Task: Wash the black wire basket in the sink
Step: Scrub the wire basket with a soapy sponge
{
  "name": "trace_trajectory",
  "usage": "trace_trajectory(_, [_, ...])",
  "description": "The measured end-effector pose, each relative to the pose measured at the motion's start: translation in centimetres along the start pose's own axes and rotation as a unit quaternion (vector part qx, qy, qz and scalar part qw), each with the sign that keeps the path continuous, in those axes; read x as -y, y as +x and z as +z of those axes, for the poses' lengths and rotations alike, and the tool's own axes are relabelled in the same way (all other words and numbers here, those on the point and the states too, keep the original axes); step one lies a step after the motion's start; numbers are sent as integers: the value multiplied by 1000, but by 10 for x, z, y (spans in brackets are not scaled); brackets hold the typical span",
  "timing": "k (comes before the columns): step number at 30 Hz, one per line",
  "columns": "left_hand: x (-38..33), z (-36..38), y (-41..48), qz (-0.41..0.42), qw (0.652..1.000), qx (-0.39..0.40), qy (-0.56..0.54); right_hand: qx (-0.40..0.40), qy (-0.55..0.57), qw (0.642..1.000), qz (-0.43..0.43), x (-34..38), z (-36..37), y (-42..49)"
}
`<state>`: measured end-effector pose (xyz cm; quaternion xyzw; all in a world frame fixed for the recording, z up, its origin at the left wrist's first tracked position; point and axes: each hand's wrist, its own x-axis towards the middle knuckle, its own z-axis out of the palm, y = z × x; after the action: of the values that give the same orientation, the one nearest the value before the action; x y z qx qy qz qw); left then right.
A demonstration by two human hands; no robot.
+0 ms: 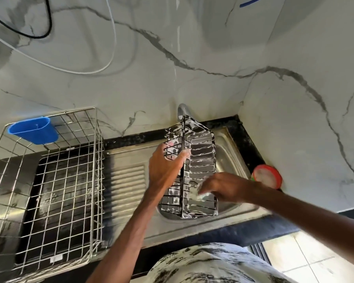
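Note:
A black wire basket [202,160], covered in white suds, stands tilted on end in the steel sink [229,144] under the tap [181,110]. My left hand [166,166] grips the basket's middle wires from the left side. My right hand [221,186] presses a soapy scrubber [199,195] against the basket's lower inner face; the scrubber is mostly hidden by foam and fingers.
A steel wire dish rack [49,180] with a blue plastic cup holder [34,129] sits on the counter at the left. The ribbed drainboard [127,178] lies between rack and sink. A red-rimmed soap tub [267,176] stands at the sink's right, by the marble wall.

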<state>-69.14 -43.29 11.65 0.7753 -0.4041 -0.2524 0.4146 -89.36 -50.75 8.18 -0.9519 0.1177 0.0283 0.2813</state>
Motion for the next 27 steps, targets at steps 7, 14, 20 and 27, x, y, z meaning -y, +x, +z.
trace_trajectory(7, [8,-8,-6,21,998,-46,-23,0,45,999,9,4,22,-23])
trace_trajectory(14, [11,-2,-14,86,980,-127,-126,-171,78,981,52,16,58,-18])
trace_trajectory(20, [8,0,-17,173,960,-134,-172,-194,26,981,12,2,59,-17])
trace_trajectory(27, [9,2,-10,198,949,-142,-198,-216,55,975,6,47,70,-14])
